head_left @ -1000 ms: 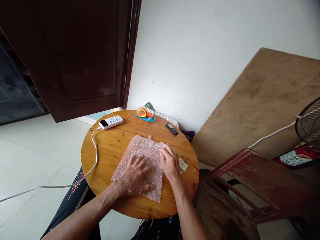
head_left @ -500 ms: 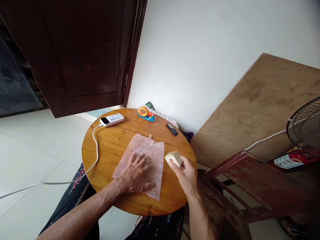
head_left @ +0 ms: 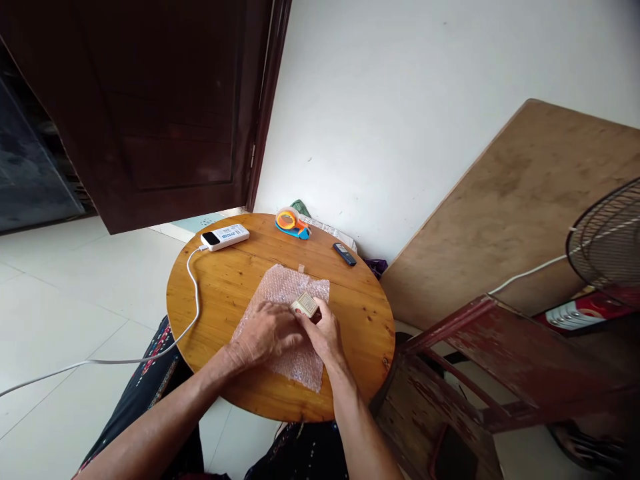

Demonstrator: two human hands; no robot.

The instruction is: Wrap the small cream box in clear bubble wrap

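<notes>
A sheet of pink bubble wrap (head_left: 300, 373) lies on the round wooden table (head_left: 215, 300). Over its middle, my right hand (head_left: 325, 331) grips a small cream box (head_left: 306, 305) with a red mark on its side, thumb toward me. My left hand (head_left: 270, 333) rests on the bubble wrap just left of the box, palm down. Its fingers are loosely bent and apart, with the tips close to the box; whether they touch it I cannot tell.
Along the table's far side are a white device (head_left: 226, 237) with a cable, an orange and blue tape dispenser (head_left: 293, 224) and a dark remote-like object (head_left: 345, 254). A red wooden chair (head_left: 500, 360) and a fan (head_left: 607, 240) stand at the right.
My right hand has brought the box left, from beside the bubble wrap to over its middle. My left hand's fingers have drawn in from a flat spread.
</notes>
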